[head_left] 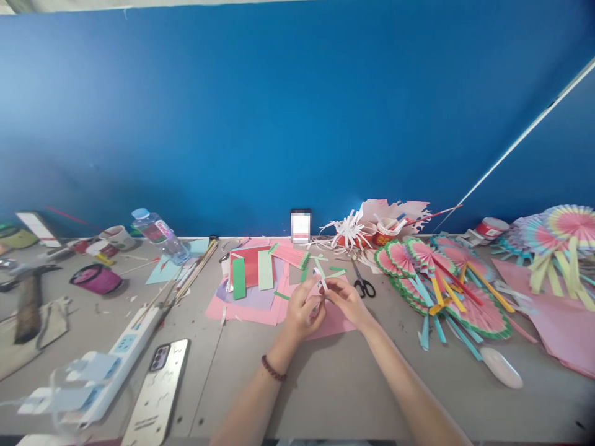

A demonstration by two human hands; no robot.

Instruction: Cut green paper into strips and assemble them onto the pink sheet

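- A white strip (321, 274) is being grasped by left fingers (310, 303) and right fingers (339, 287).
- Black scissors (364, 285) are being seen just right of the right fingers.

left hand (304, 310) and right hand (344, 300) at a thin white strip (320, 271), just below the centre of the frame.
both hands pinch the strip over pink paper (333, 324); black scissors (365, 288) lie just right of them, pleated paper fans (486, 319) at middle right, a clear bottle (160, 236) at middle left and a silver phone (158, 393) at lower left.
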